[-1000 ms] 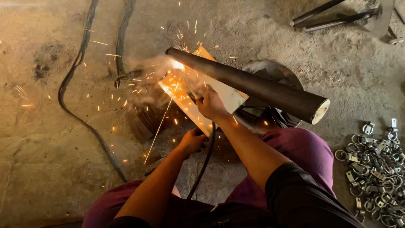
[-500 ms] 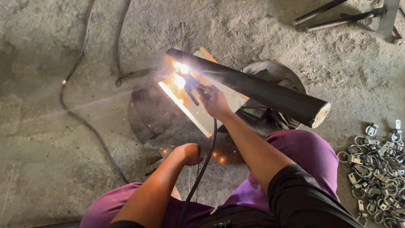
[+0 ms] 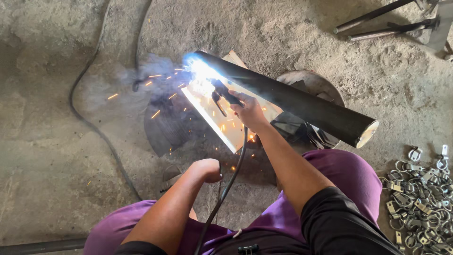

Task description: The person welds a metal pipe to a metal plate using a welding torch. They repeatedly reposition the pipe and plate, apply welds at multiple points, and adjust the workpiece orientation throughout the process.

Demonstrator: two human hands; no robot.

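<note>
My right hand [image 3: 248, 109] grips a dark welding electrode holder [image 3: 223, 92], whose black cable [image 3: 230, 182] runs back between my knees. Its tip meets the near end of a long dark steel pipe [image 3: 302, 102] where a bright white arc [image 3: 200, 73] burns and orange sparks scatter left. The pipe lies across a flat pale metal plate [image 3: 231, 125]. My left hand [image 3: 206, 170] is closed in a fist low in front of me, apart from the plate; whether it holds something I cannot tell.
A round dark metal disc [image 3: 311, 85] lies under the pipe on the concrete floor. Several small metal clamps [image 3: 420, 189] are heaped at the right. A black cable [image 3: 94, 127] snakes across the left floor. Steel bars [image 3: 377, 23] lie at the top right.
The arc has flared up brighter at the pipe end, with smoke and new sparks flying left. My left hand has drawn back toward me from the plate.
</note>
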